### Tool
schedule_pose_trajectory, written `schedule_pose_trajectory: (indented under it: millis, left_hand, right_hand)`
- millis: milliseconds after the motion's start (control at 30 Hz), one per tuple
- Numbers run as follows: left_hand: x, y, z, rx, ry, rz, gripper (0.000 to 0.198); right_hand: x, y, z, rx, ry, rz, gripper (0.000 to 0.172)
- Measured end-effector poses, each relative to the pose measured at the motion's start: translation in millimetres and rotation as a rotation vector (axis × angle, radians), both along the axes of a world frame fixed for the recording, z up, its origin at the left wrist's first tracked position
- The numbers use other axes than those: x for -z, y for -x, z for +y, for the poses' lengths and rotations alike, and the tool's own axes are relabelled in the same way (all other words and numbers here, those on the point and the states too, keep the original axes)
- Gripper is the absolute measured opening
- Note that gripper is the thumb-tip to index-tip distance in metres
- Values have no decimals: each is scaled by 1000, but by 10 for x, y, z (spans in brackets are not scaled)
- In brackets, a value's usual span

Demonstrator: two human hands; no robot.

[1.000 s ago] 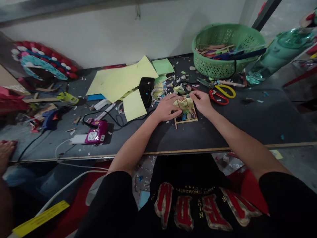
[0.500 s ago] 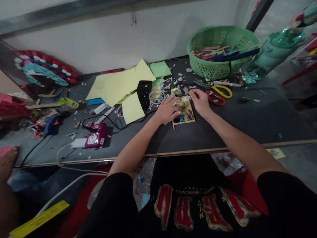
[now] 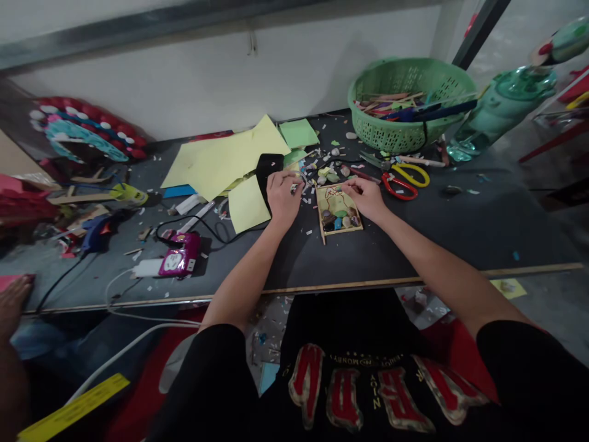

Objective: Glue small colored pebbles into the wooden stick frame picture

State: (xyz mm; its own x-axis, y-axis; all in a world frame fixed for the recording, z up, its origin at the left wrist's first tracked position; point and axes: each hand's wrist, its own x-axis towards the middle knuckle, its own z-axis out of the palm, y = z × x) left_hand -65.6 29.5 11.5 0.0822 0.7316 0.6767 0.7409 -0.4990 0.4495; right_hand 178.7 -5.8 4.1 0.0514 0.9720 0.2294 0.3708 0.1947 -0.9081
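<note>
A small craft frame (image 3: pixel 341 231) lies flat on the dark table, edged with thin sticks. Pebbles, some painted green and blue, line its lower part, and a brown line drawing shows above them. At the frame's upper right edge my right hand (image 3: pixel 368 197) has its fingers pinched together; whatever is in the pinch is too small to make out. My left hand (image 3: pixel 284 199) is left of the frame, over the clear round dish (image 3: pixel 300 179) of paper bits, which it mostly covers. Its fingers are curled together, and their tips are unclear.
Red-and-yellow scissors (image 3: pixel 399 185) and a green basket (image 3: pixel 409 138) of sticks stand behind on the right. Yellow paper (image 3: pixel 216 162), a black phone-like object (image 3: pixel 265 169), a purple power adapter (image 3: pixel 181 255) and a blue glue gun (image 3: pixel 96 233) lie left. Another person's hand (image 3: pixel 13 301) rests far left.
My left hand has lifted off the craft frame and moved left to the round dish, uncovering the drawing and pebbles. My right hand has shifted slightly down onto the frame's upper right edge.
</note>
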Motion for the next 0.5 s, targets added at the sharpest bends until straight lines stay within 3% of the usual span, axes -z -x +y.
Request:
schedule_pose_trajectory:
  millis: [267, 500]
  left_hand:
    - [-68, -203, -213, 168, 105, 157, 14]
    - [26, -215, -205, 70, 249, 81, 22]
  right_hand:
    - [-30, 10, 10, 102, -65, 212, 36]
    - [-5, -11, 26, 98, -74, 219, 35]
